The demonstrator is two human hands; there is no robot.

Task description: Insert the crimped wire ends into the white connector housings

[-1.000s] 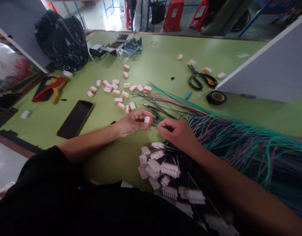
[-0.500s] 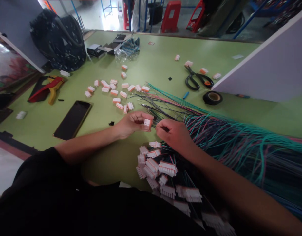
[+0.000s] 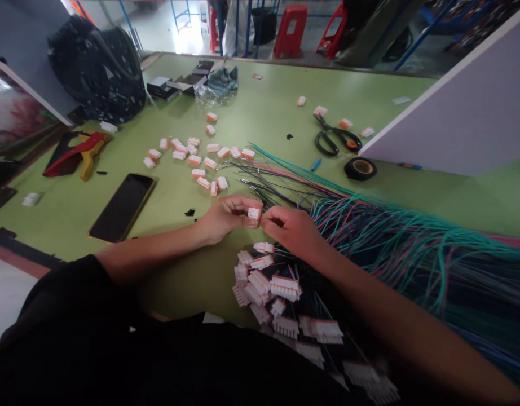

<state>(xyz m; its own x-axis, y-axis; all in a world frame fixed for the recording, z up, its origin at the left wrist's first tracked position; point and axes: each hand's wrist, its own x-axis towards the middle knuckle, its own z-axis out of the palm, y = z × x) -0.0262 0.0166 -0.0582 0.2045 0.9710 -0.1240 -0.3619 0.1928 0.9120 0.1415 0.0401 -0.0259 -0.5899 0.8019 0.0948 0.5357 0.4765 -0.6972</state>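
Between the thumb and fingers of my left hand (image 3: 227, 219) is a small white and orange connector housing (image 3: 254, 213), its slotted face turned up. My right hand (image 3: 290, 226) is closed in a pinch right beside it, on a thin wire whose end is mostly hidden by the fingers. Under and behind my right wrist runs a large bundle of green, pink and dark wires (image 3: 370, 217), with bare terminal ends fanned out past my hands. Closer to my body lies a pile of wider white connectors (image 3: 285, 287) with wires attached.
Several loose connector housings (image 3: 194, 160) are scattered beyond my hands. A phone (image 3: 122, 207) and a red-yellow hand tool (image 3: 80, 155) lie left. Scissors (image 3: 336, 135) and black tape (image 3: 360, 168) lie right, near a white panel (image 3: 454, 107). A dark bag (image 3: 97, 67) stands back left.
My right hand has moved left, up against the connector housing in my left hand, closing the small gap between them. The whole view has shifted slightly.
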